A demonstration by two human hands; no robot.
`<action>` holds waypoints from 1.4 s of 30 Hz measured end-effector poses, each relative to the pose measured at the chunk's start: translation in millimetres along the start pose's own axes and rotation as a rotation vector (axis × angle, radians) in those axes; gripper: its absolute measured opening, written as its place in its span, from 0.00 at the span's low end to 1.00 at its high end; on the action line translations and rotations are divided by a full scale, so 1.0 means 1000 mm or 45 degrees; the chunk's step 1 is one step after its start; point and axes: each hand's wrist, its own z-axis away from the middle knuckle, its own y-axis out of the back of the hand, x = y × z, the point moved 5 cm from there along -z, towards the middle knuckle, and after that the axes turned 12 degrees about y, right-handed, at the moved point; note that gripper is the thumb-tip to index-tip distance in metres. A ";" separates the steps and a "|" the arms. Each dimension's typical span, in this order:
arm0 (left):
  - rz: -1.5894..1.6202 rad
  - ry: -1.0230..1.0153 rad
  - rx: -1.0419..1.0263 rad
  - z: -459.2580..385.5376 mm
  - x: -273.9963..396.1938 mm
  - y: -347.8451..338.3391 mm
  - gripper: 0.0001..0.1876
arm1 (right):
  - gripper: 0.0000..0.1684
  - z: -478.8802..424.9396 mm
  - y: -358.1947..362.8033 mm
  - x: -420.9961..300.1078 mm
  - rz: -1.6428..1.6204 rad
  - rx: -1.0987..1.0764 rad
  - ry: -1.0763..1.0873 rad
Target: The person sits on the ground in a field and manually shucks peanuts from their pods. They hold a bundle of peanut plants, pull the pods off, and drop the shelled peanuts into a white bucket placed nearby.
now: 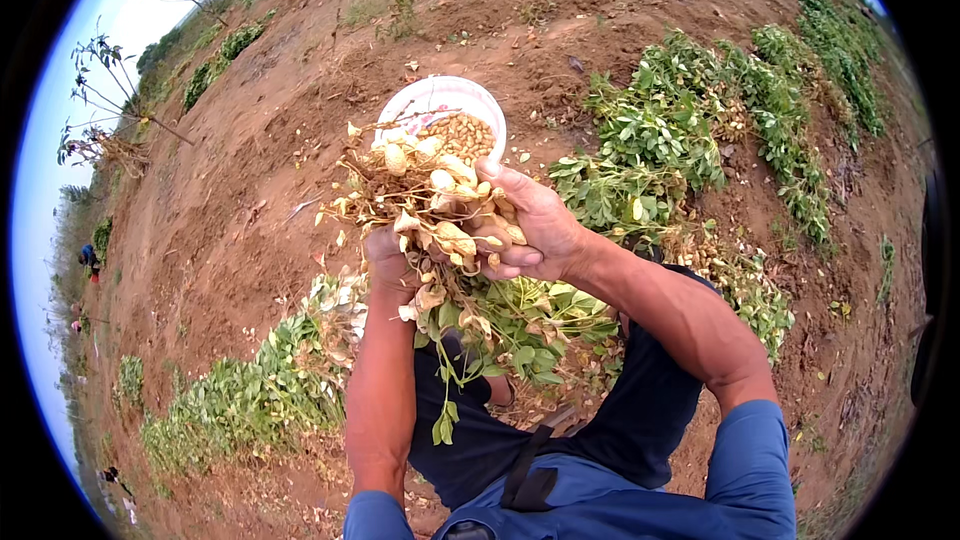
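A bunch of uprooted peanut plants (420,202) is held up between my hands, its pale pods and thin roots pointing away from me. My left hand (390,259) grips the stems from the left, partly hidden by pods and dry leaves. On the right, my right hand (536,221) has its thumb and fingers around a cluster of pods (491,229) still in the bunch. Green leaves (532,337) hang below, over my lap. Just beyond the bunch stands a white basin (484,94) with loose peanut pods (465,135) inside; the bunch covers its near rim.
Pulled peanut plants lie in a heap (660,120) to the right and in another heap (247,390) to the left. Reddish-brown soil (255,172) surrounds them. A thin small tree (135,105) stands at far left. Distant people (90,259) appear near the left rim.
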 end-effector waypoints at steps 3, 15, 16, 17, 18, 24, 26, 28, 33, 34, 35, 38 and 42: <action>0.047 -0.020 -0.180 0.002 -0.005 -0.004 0.45 | 0.29 0.000 -0.002 0.003 -0.139 -0.041 -0.038; -0.440 0.015 0.288 -0.005 0.002 -0.046 0.16 | 0.28 -0.010 0.033 -0.011 0.735 0.152 0.084; -0.394 0.041 0.308 -0.003 0.001 -0.057 0.16 | 0.28 -0.010 0.035 -0.001 0.586 0.310 0.064; -0.347 0.068 0.327 -0.001 -0.001 -0.067 0.16 | 0.27 -0.010 0.041 0.006 0.436 0.467 0.045; -0.334 0.046 0.319 -0.001 0.000 -0.068 0.16 | 0.27 -0.014 0.047 0.011 0.393 0.470 -0.006; -0.304 -0.026 0.231 -0.001 0.004 -0.050 0.12 | 0.30 -0.018 0.050 0.013 0.507 0.136 0.031; -0.271 -0.023 0.211 -0.003 0.003 -0.037 0.18 | 0.34 -0.020 0.049 0.015 0.515 0.020 0.054; -0.091 0.002 0.125 -0.007 -0.002 -0.030 0.19 | 0.35 -0.022 0.044 0.014 0.578 0.082 0.065; 0.114 0.067 -0.071 -0.002 0.008 -0.039 0.21 | 0.35 -0.012 0.031 0.016 0.535 0.058 -0.010; 0.113 0.129 -0.095 0.000 0.011 -0.041 0.22 | 0.31 -0.009 0.033 0.019 0.551 0.130 -0.061; 0.047 0.154 -0.162 -0.002 0.012 -0.030 0.21 | 0.30 -0.007 0.044 0.027 0.603 0.080 -0.197; 0.045 0.007 -0.178 0.009 0.028 -0.045 0.21 | 0.23 0.002 0.078 0.039 1.043 0.009 -0.713; -0.022 -0.103 -0.004 0.009 0.049 -0.030 0.25 | 0.19 0.020 0.150 0.070 2.221 -0.892 -0.585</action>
